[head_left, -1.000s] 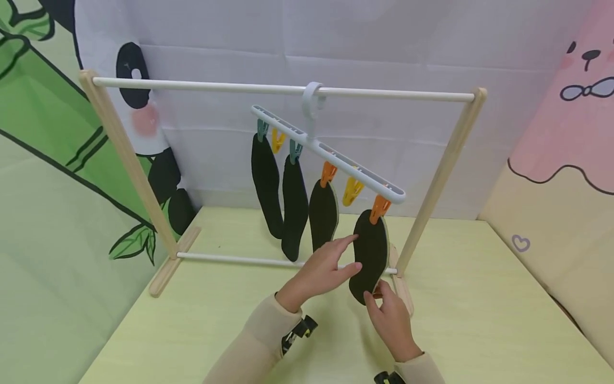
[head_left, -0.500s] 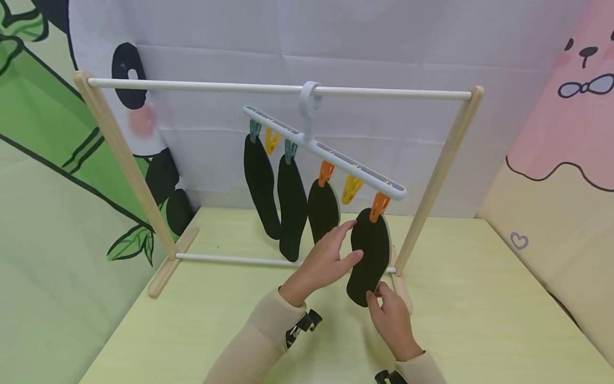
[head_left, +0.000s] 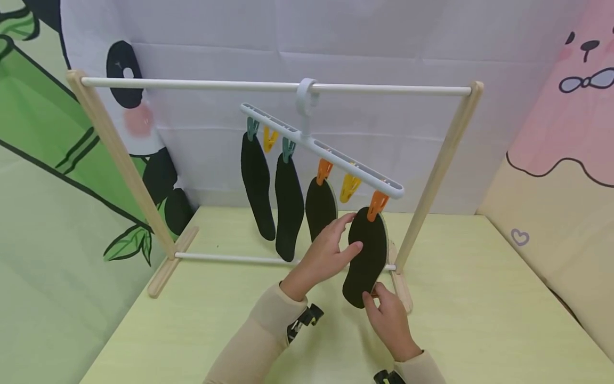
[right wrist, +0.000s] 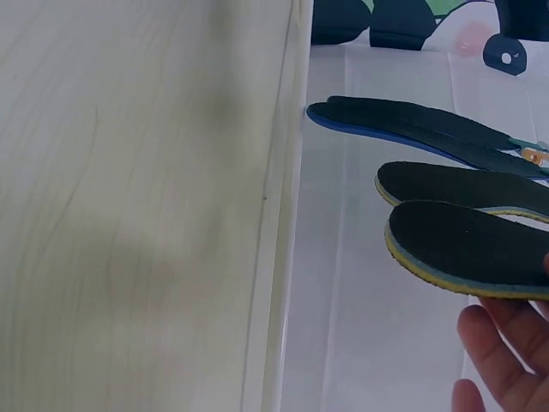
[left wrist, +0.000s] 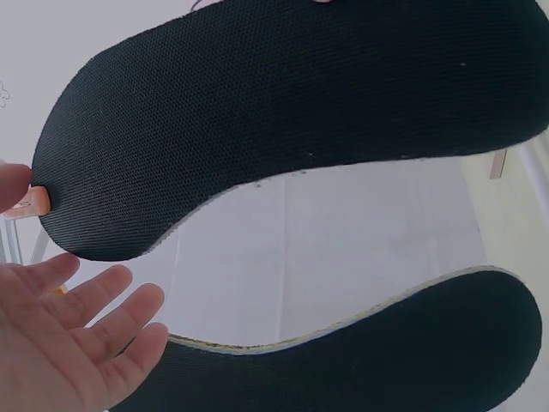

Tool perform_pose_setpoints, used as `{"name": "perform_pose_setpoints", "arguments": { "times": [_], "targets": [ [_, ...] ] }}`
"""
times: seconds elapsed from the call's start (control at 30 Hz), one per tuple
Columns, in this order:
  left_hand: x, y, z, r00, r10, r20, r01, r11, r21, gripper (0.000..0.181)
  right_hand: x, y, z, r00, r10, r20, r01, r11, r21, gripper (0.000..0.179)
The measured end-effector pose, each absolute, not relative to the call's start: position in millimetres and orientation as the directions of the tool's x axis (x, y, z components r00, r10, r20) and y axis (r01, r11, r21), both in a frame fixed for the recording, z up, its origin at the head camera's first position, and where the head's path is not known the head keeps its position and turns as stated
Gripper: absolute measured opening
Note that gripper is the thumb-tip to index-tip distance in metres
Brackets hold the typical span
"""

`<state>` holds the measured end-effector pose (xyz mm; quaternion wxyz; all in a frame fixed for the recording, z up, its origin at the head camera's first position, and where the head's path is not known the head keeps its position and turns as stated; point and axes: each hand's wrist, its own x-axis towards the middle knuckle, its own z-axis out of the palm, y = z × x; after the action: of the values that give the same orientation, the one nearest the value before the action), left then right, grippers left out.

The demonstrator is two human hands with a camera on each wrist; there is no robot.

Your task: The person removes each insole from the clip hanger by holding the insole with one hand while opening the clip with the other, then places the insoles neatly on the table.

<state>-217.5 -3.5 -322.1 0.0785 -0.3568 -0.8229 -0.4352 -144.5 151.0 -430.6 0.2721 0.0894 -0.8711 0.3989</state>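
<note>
A black shoe insole [head_left: 366,256] hangs at the near end of a white clip hanger [head_left: 355,166], held at its top by an orange clothespin [head_left: 378,205]. My left hand [head_left: 326,250] is at its left edge, fingers loosely spread; the left wrist view shows the fingers [left wrist: 94,335] apart below the insole's edge. With my right hand [head_left: 389,317] I pinch the insole's lower right edge, thumb in front and fingers behind. In the right wrist view its yellow and grey underside rim shows above the right hand's fingers [right wrist: 506,348].
Behind hang more insoles: one on an orange clip [head_left: 320,205] and two on teal clips [head_left: 289,208]. Yellow clips [head_left: 350,188] hold nothing. The hanger hooks on the white rod [head_left: 201,84] of a wooden rack [head_left: 441,176] standing on the pale table [head_left: 479,298].
The hanger and its insoles have shifted slightly left in the head view, partly with the camera. Both hands stay at the near insole, the left a little higher.
</note>
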Motion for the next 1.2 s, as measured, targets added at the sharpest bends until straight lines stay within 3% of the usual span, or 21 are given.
{"name": "perform_pose_setpoints", "arguments": {
  "times": [0.53, 0.77, 1.03, 1.2],
  "targets": [
    [-217, 4, -310, -0.733, 0.493, 0.469, 0.654, 0.318, 0.687, 0.057, -144, 151, -430, -0.821, 0.005, 0.571, -0.424, 0.665, -0.615, 0.005],
    [-217, 5, -307, -0.706, 0.488, 0.514, 0.684, 0.279, 0.674, 0.055, -144, 150, -430, -0.802, -0.019, 0.598, -0.455, 0.668, -0.589, 0.003],
    [-216, 5, -305, -0.702, 0.461, 0.542, 0.686, 0.235, 0.689, 0.050, -143, 147, -431, -0.800, -0.034, 0.599, -0.466, 0.664, -0.585, 0.011],
    [-216, 6, -306, -0.692, 0.451, 0.564, 0.696, 0.206, 0.688, 0.047, -142, 148, -430, -0.817, -0.029, 0.576, -0.445, 0.667, -0.597, 0.005]
  ]
}}
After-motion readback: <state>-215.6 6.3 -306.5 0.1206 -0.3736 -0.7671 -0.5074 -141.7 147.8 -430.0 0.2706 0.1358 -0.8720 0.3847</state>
